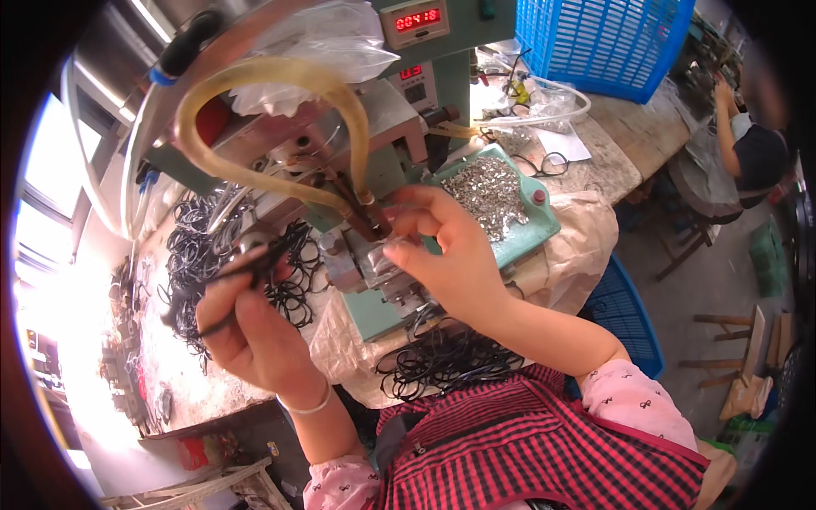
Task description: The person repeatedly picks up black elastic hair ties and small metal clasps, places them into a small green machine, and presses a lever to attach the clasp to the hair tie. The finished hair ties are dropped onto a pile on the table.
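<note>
My left hand is closed on a thin black cord, partly smeared by motion, left of the machine. At the work point of a green bench machine is my right hand, thumb and fingers brought together beside the metal tooling. Whatever those fingertips hold is too small to make out. Two ends of a bent yellowish hose run down to the tooling. Behind my right hand stands a green tray heaped with small shiny metal pieces.
Tangled black cords lie left of the machine, and another heap sits at the table's front edge by my apron. A blue plastic basket stands at the back right. A co-worker sits beyond, near a wooden stool.
</note>
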A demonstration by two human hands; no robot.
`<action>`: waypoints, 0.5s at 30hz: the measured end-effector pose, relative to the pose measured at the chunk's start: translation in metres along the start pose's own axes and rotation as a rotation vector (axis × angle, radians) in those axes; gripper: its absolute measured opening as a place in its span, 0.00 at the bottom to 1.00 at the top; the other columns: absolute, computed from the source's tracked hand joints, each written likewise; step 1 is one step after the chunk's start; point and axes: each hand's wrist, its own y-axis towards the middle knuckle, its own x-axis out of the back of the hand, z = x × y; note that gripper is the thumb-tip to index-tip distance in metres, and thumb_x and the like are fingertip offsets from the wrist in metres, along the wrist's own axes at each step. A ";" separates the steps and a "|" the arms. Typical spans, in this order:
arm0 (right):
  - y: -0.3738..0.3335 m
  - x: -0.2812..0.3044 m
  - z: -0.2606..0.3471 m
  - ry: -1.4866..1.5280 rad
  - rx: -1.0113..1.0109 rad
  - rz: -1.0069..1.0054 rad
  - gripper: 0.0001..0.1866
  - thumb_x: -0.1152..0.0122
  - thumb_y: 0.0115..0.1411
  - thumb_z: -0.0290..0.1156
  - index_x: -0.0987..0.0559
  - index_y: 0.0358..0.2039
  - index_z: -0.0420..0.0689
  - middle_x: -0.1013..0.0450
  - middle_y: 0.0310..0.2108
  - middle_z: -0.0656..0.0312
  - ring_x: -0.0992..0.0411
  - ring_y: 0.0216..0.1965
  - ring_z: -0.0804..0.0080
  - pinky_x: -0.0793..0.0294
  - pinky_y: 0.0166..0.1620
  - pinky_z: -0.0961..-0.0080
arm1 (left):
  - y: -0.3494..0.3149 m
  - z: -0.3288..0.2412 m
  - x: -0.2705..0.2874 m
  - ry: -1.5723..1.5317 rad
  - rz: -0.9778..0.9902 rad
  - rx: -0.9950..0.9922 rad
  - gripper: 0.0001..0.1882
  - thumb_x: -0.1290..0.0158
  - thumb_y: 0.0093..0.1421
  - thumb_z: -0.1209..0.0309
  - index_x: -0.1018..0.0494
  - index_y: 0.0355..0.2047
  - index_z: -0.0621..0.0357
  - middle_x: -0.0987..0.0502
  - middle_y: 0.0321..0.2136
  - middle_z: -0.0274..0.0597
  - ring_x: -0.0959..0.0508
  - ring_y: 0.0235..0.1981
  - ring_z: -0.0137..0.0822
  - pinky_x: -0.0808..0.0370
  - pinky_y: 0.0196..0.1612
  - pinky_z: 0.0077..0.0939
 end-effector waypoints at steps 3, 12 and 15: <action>0.001 0.030 0.010 -0.281 0.091 0.104 0.21 0.37 0.59 0.21 0.25 0.54 0.38 0.22 0.48 0.60 0.24 0.50 0.75 0.29 0.55 0.76 | -0.016 -0.004 -0.002 0.055 0.288 -0.058 0.04 0.44 0.65 0.75 0.25 0.36 0.65 0.18 0.37 0.55 0.18 0.37 0.43 0.20 0.45 0.38; 0.018 0.150 -0.078 -1.271 0.392 -0.185 0.08 0.28 0.49 0.30 0.16 0.32 0.52 0.24 0.49 0.55 0.30 0.59 0.52 0.26 0.55 0.59 | -0.039 0.008 -0.017 0.354 0.828 -0.259 0.10 0.34 0.52 0.74 0.17 0.36 0.52 0.15 0.39 0.39 0.17 0.39 0.43 0.25 0.54 0.48; 0.022 0.138 -0.075 -1.259 0.469 -0.102 0.08 0.32 0.50 0.27 0.18 0.33 0.47 0.23 0.46 0.55 0.27 0.55 0.52 0.25 0.51 0.59 | -0.038 0.006 -0.015 0.355 0.831 -0.242 0.10 0.34 0.52 0.74 0.17 0.36 0.52 0.15 0.39 0.37 0.17 0.39 0.42 0.25 0.54 0.48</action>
